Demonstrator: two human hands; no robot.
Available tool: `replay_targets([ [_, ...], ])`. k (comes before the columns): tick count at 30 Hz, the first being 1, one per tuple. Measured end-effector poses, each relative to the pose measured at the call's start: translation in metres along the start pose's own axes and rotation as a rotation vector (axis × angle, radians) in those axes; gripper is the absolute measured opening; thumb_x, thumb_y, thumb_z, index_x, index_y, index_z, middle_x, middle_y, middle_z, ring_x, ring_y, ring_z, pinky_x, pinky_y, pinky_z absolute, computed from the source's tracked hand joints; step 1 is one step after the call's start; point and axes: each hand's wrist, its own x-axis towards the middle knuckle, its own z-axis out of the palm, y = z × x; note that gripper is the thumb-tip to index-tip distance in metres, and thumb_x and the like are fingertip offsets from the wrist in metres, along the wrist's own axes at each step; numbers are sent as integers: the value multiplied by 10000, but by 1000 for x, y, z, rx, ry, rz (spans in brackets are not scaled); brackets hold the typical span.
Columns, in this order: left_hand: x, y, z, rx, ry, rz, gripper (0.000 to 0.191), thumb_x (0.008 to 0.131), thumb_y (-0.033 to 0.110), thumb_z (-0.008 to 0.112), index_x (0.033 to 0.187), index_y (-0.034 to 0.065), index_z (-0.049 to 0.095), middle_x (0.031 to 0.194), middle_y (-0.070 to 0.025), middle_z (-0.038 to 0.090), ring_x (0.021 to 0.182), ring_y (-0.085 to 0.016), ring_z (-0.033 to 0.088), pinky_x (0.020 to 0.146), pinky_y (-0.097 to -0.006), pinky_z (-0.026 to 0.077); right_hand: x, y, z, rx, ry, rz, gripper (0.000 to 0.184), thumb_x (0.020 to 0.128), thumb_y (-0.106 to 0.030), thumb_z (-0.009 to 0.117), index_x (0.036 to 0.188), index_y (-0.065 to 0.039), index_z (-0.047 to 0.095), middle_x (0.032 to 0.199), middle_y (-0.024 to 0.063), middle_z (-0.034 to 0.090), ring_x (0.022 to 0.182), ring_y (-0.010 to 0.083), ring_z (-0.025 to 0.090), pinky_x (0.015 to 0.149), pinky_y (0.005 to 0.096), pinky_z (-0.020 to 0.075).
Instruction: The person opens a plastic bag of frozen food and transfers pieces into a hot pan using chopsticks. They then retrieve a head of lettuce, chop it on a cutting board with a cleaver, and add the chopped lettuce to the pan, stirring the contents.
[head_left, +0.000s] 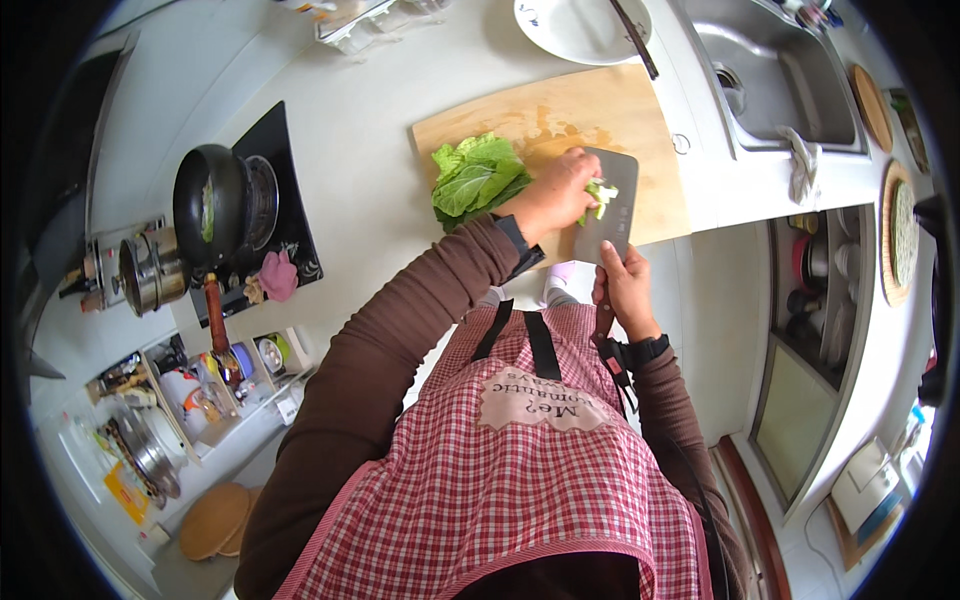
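My right hand (628, 291) grips the brown handle of a cleaver (624, 176), its broad blade lying flat over a wooden cutting board (652, 112). My left hand (553, 193) reaches over the blade, its fingers curled around cut pieces of leafy cabbage (602, 193) that rest against the metal. Part of those pieces is hidden by the fingers. To the left of my left hand, a stack of green cabbage leaves (480, 174) lies on the board, partly covered by my forearm. Wet patches show on the wood behind the blade.
A white plate (574, 34) with dark chopsticks (636, 37) stands beyond the board. At right is a steel sink (787, 82) with a cloth (802, 165) over its edge. A wok (202, 187) with some greens and a steel pot (154, 270) stand at left, near an open drawer (206, 442).
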Motion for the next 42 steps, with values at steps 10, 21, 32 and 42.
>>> replay_targets([
  [10,-25,57,-62,-67,204,137,227,676,-16,717,833,-19,552,909,-186,552,880,-364,573,779,-409,477,-54,-86,34,-82,25,72,203,985,-224,518,859,-80,453,575,12,454,389,112,441,342,257,386],
  [21,-210,13,-343,262,830,109,247,692,22,739,912,16,626,832,-154,591,758,-301,611,683,-374,494,-92,-160,319,-285,-571,-159,203,986,-198,483,931,-3,488,598,36,475,392,130,463,368,276,417],
  [32,-326,-149,-498,594,571,-805,431,780,212,734,1146,7,634,1143,-181,637,1065,-330,602,899,-395,483,-24,-108,575,-773,-559,-730,412,914,-294,538,687,50,552,522,105,556,431,209,578,413,322,469],
  [42,-304,-172,-459,702,558,-431,714,815,182,590,1449,44,293,1483,-180,347,1360,-377,334,1107,-457,309,-30,-108,579,-565,-703,-425,294,866,-151,480,663,54,543,538,135,557,423,231,555,423,350,472],
])
